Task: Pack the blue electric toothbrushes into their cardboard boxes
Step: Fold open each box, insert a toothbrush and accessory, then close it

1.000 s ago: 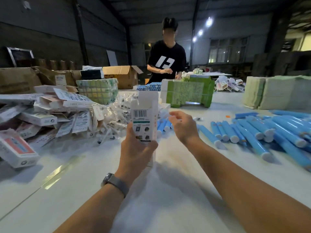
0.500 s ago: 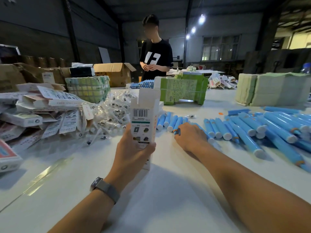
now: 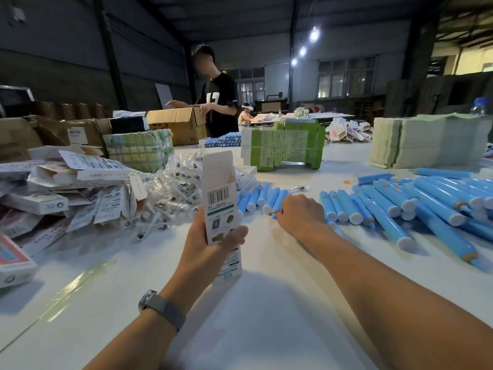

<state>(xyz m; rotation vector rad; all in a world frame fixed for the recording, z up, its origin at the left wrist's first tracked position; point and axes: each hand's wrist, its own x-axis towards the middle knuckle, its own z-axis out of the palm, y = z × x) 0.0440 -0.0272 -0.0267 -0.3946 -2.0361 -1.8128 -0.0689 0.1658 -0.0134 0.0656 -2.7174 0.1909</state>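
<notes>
My left hand (image 3: 210, 244) grips a tall white cardboard box (image 3: 220, 198), held upright with its top flap open and the barcode side facing me. My right hand (image 3: 300, 214) lies knuckles-up on the white table (image 3: 266, 316), fingers curled round the near end of a blue electric toothbrush (image 3: 278, 200) in a short row. A larger spread of blue toothbrushes (image 3: 416, 206) with white end caps lies to the right.
A heap of white boxes (image 3: 66, 188) and bagged brush heads (image 3: 176, 188) fills the left. Green bundles (image 3: 282, 145), a wrapped pack (image 3: 138, 149) and stacked flat cartons (image 3: 426, 140) stand further back. A person in a black T-shirt (image 3: 220, 102) handles a brown carton (image 3: 178, 124) beyond the table.
My right hand came down from mid-air onto the row of toothbrushes and closed on one. The left hand kept the box upright. The person at the back moved left to the brown carton.
</notes>
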